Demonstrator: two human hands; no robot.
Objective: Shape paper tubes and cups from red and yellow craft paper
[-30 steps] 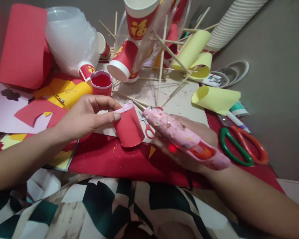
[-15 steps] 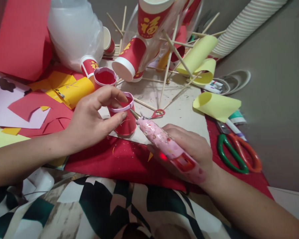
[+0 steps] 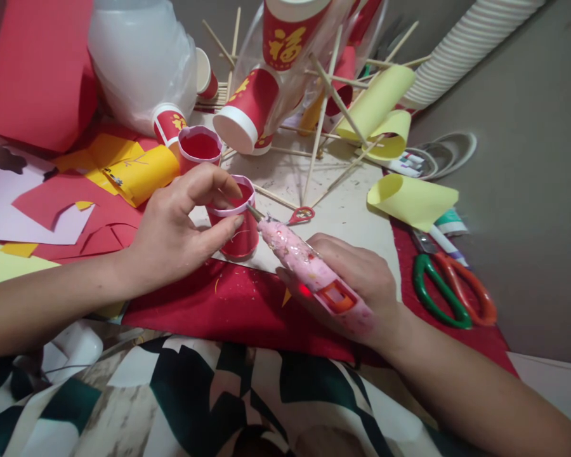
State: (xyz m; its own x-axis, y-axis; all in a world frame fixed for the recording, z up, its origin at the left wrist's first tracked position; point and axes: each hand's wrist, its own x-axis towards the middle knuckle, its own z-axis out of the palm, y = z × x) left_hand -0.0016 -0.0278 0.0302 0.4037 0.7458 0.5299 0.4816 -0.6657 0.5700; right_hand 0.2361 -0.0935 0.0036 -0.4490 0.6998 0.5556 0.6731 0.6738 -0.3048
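A red paper cup [image 3: 242, 240] with a pale pink strip around its rim stands upright on a white board. My left hand [image 3: 183, 219] grips it from the left, thumb on the outer wall and fingers curled over the rim. In my right hand [image 3: 361, 273] is a pink hot glue gun [image 3: 297, 254], its red light glowing. The metal nozzle meets the right side of the rim, close to my left fingertips. Just behind, a second red cup [image 3: 200, 152] has the same pink edging. Beyond the nozzle lies a small red looped piece [image 3: 302, 214].
Wooden sticks [image 3: 330, 95] form a frame on the white board [image 3: 352, 228]. Scissors [image 3: 450, 285] and rolled yellow paper [image 3: 412, 200] lie right; cut red paper [image 3: 61, 203] and a yellow roll [image 3: 145, 174] left. Printed cups [image 3: 252, 105] and a clear plastic bag [image 3: 143, 63] stand behind.
The glue gun has shifted slightly left, its nozzle staying at the cup rim. My left hand keeps nearly the same place on the cup. The whole view has moved very slightly.
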